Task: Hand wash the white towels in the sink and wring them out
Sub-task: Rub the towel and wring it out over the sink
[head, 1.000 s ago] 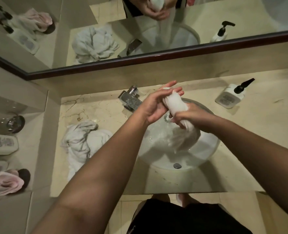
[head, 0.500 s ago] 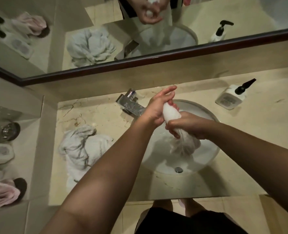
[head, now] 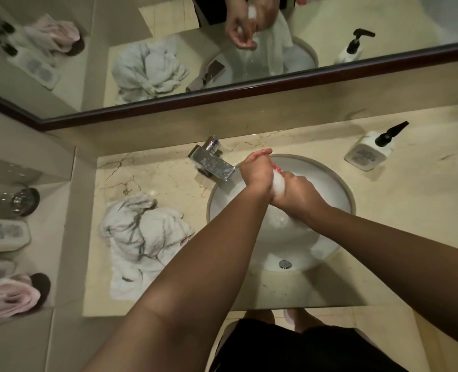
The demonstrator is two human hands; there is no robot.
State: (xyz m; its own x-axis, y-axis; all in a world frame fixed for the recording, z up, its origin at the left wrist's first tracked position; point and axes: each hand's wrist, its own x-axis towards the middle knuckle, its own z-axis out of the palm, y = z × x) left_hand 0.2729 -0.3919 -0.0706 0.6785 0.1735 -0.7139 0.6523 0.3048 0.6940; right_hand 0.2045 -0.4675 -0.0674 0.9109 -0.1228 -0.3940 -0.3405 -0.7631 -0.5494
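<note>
A white towel [head: 278, 183], wrung into a tight wet knot, shows between two bare hands held over the round white sink [head: 338, 183] at the centre of the frame. The left hand [head: 257, 173] wraps the upper part of the twisted cloth, its fingers curled round it; the right hand [head: 296, 196] grips the cloth just below, fist closed on it, and the two hands touch. The rest of the towel hangs beneath the hands into the basin and is largely hidden by them. A chrome faucet [head: 213, 163] stands at the sink's upper-left rim, its spout reaching toward the left hand. A second heap of white towels [head: 144, 234] lies crumpled on the beige marble counter [head: 410, 210] to the left of the basin. At upper right, a white pump bottle [head: 370, 153] with a black dispenser lies on the counter; its label carries print too small to read. A mirror [head: 168, 49] with a dark frame spans the top of the frame. At far left, a glass [head: 19, 201] and a pink cloth [head: 10, 295] sit on a side shelf.
</note>
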